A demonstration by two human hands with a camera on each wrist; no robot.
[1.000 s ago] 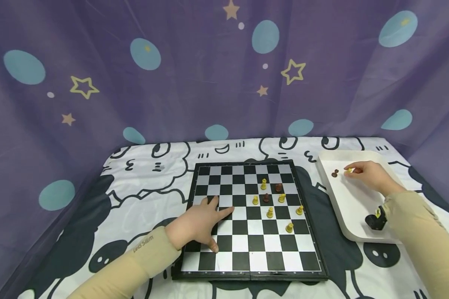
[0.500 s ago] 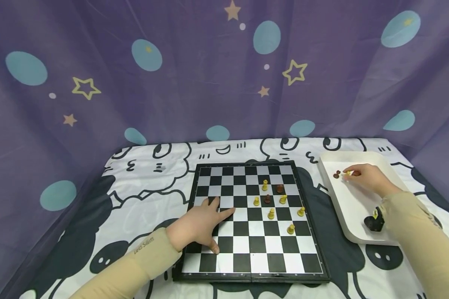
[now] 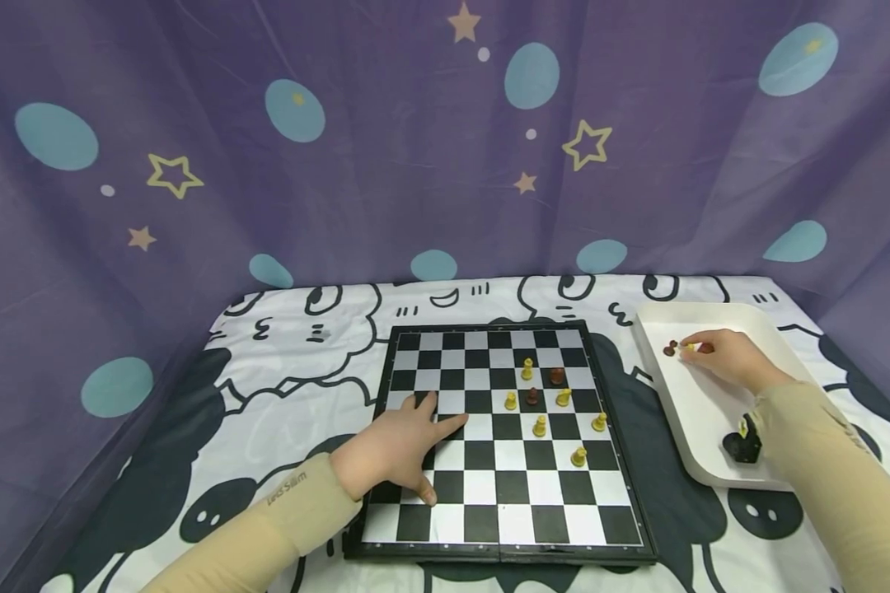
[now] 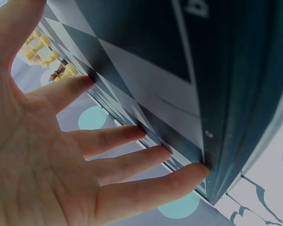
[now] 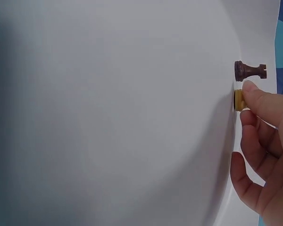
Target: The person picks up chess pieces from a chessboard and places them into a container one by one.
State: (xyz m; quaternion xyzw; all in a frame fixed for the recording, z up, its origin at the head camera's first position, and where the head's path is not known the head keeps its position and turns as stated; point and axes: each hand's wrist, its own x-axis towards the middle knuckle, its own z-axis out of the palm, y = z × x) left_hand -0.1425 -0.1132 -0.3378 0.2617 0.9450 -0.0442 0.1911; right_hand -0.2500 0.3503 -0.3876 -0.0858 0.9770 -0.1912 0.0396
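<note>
In the head view my right hand [image 3: 730, 358] reaches into the white tray [image 3: 671, 412]. Its thumb and fingertips pinch a small yellow chess piece [image 5: 239, 100], base showing and top hidden by the fingers. Beside it in the tray stands a dark brown rook [image 5: 250, 71]. A brown patch [image 3: 705, 348] shows at the fingers; I cannot tell whether it is a held piece. My left hand [image 3: 396, 441] rests, fingers spread, on the left side of the chessboard [image 3: 482, 519]. Yellow pieces [image 3: 539, 426] and a brown piece [image 3: 532, 396] stand toward the board's right side.
Near the tray's front lies a black object with a yellow mark [image 3: 742, 446], partly covered by the right sleeve [image 3: 823, 461]. Another dark brown piece [image 3: 557, 375] is on the board's far right. A cartoon-print cloth [image 3: 289, 354] covers the table before a purple curtain [image 3: 386, 206].
My right hand has moved slightly left and down in the tray, bringing the yellow piece closer to the brown rook. The left hand has stayed in place on the board.
</note>
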